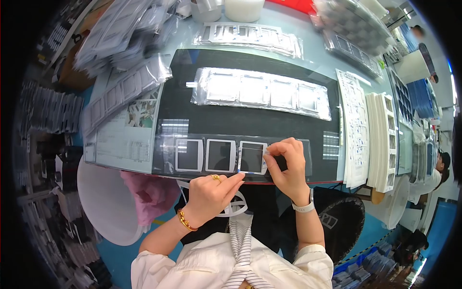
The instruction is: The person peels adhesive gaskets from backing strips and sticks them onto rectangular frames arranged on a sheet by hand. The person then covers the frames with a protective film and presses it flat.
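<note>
Along the table's front edge lies a clear plastic sheet (299,161) carrying white rectangular frames; two are the left frame (178,156) and the middle frame (209,156). Both hands are at the right frame (251,171), which has blue marks along its lower edge. My left hand (209,192) reaches an outstretched finger to this frame's lower left corner, its other fingers partly bent. Thumb and forefinger of my right hand (288,161) pinch together at the upper right corner on a thin pale strip (252,149) that runs across the frame's top.
A bagged row of white frames (260,91) rests on the dark mat (308,130). Plastic-wrapped stacks (120,33) crowd the back left. White sheets (353,130) and stacked white trays (380,139) stand at right. A white bin (108,202) with pink cloth is below left.
</note>
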{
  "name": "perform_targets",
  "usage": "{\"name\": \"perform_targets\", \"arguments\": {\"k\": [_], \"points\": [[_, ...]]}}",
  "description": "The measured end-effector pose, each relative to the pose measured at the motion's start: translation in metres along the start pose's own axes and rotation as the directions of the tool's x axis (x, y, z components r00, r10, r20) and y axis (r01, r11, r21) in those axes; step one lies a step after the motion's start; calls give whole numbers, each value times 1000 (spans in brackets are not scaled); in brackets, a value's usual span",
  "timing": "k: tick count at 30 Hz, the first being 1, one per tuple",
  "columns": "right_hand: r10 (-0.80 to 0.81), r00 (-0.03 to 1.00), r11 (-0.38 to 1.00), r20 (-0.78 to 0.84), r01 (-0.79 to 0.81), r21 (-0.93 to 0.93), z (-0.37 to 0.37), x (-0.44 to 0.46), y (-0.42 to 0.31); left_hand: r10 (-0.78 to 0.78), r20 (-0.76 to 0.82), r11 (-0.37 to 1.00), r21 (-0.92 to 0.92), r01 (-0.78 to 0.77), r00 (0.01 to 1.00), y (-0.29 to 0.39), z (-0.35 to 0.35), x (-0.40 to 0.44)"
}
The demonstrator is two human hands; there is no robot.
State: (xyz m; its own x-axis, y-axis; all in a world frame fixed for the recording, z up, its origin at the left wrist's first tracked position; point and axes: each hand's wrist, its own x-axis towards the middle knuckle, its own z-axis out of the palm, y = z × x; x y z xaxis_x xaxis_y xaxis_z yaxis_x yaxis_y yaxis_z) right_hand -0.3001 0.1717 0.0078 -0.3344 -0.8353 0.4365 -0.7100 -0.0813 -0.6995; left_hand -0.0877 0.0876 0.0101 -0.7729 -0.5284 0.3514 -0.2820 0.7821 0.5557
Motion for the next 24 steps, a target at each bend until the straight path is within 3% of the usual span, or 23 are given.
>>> {"name": "perform_targets", "arguments": {"k": [13, 16, 19, 24], "points": [[-33, 999, 999, 12, 33, -19, -3, -3, 1, 36, 49, 998, -57, -33, 998, 21, 19, 11], [24, 1000, 1000, 8, -23, -6, -3, -5, -1, 22, 69, 999, -35, -19, 997, 23, 21, 12], [-61, 998, 996, -14, 60, -60, -7, 6, -8, 18, 64, 1000, -7, -18, 998, 25, 22, 13], [18, 999, 996, 30, -15, -87, -11, 12, -1, 26, 75, 999, -27, -24, 997, 23, 21, 11]]}}
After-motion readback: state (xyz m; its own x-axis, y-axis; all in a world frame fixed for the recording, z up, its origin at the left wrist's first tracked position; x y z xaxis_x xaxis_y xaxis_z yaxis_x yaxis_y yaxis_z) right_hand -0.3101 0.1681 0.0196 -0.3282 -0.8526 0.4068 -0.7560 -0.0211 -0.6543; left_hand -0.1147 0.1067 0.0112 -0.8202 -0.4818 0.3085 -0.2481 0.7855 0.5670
